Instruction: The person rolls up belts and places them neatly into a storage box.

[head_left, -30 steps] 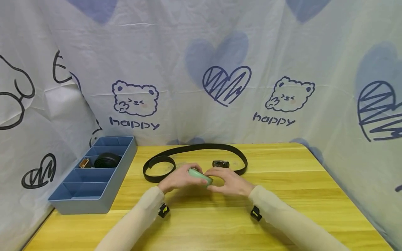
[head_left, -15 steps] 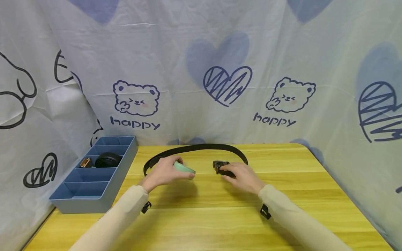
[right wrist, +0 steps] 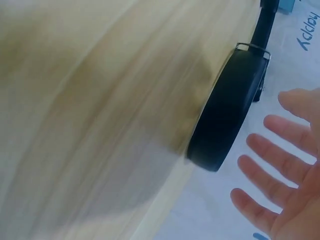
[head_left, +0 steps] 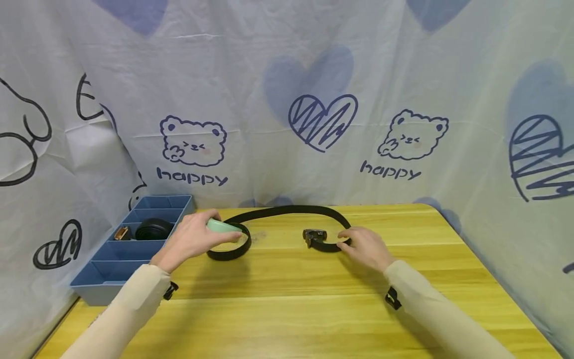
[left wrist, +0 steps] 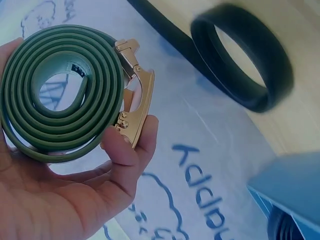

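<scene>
My left hand (head_left: pixel 190 239) holds a rolled-up green belt (head_left: pixel 219 226) in the air above the table's left side. In the left wrist view its coils stand in a neat spiral, and the fingers curl at the gold buckle (left wrist: pixel 145 97). A black belt (head_left: pixel 287 210) lies loosely on edge across the back of the table, one end looped in a ring and the other ending at a dark metal buckle (head_left: pixel 315 235). Beside its right bend is my right hand (head_left: pixel 368 248). The right wrist view shows those fingers spread next to the black strap (right wrist: pixel 227 110), gripping nothing.
On the left stands a blue compartment tray (head_left: pixel 100 295), partly covered by the left forearm. One compartment contains a coiled black belt (head_left: pixel 154 228) with a gold buckle (head_left: pixel 122 233). A printed white cloth (head_left: pixel 269 164) hangs behind the wooden table (head_left: pixel 305 319).
The hands have moved apart. My left hand has carried the green belt leftward toward the tray. My right hand has let go of the green belt and moved right, past the dark buckle, to the black belt's bend.
</scene>
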Available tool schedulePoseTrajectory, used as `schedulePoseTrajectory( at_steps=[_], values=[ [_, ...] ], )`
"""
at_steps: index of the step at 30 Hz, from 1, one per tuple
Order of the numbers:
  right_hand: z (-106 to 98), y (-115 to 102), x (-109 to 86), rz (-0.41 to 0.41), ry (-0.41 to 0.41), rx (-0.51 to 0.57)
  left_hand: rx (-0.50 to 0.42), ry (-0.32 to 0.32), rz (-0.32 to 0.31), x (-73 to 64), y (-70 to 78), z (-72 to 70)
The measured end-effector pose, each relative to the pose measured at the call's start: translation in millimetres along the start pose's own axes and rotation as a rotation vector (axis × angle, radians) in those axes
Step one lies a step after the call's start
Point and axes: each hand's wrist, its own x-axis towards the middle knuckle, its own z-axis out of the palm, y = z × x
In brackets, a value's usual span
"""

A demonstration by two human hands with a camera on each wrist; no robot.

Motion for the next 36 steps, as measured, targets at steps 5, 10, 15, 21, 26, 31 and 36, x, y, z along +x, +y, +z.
schedulePoseTrajectory(
  at_steps=[5, 10, 15, 21, 26, 31, 36],
  values=[
    [-1.7, 7.7, -0.8, 0.055, 0.01, -0.03, 0.003, 0.0, -0.072, -11.0, -20.4, -18.3],
    [-5.2, 16.4, -3.3, 0.092, 0.021, -0.068, 0.029, -0.004, -0.133, -18.3, -40.6, -36.2],
    [-11.0, 24.4, -7.7, 0.126, -0.001, -0.084, 0.041, 0.014, -0.184, -25.0, -66.5, -53.2],
    [-13.4, 35.5, -10.7, 0.174, -0.001, -0.104, 0.087, 0.031, -0.244, -30.9, -95.9, -67.1],
    [-10.2, 41.8, -10.7, 0.196, -0.005, -0.094, 0.151, 0.027, -0.283, -32.8, -118.0, -68.1],
    [-7.4, 40.9, -10.0, 0.194, -0.008, -0.083, 0.261, 0.001, -0.312, -30.5, -135.8, -60.9],
    [-3.8, 37.0, -8.1, 0.185, -0.008, -0.073, 0.383, -0.012, -0.319, -26.4, -147.3, -48.8]
  ],
)
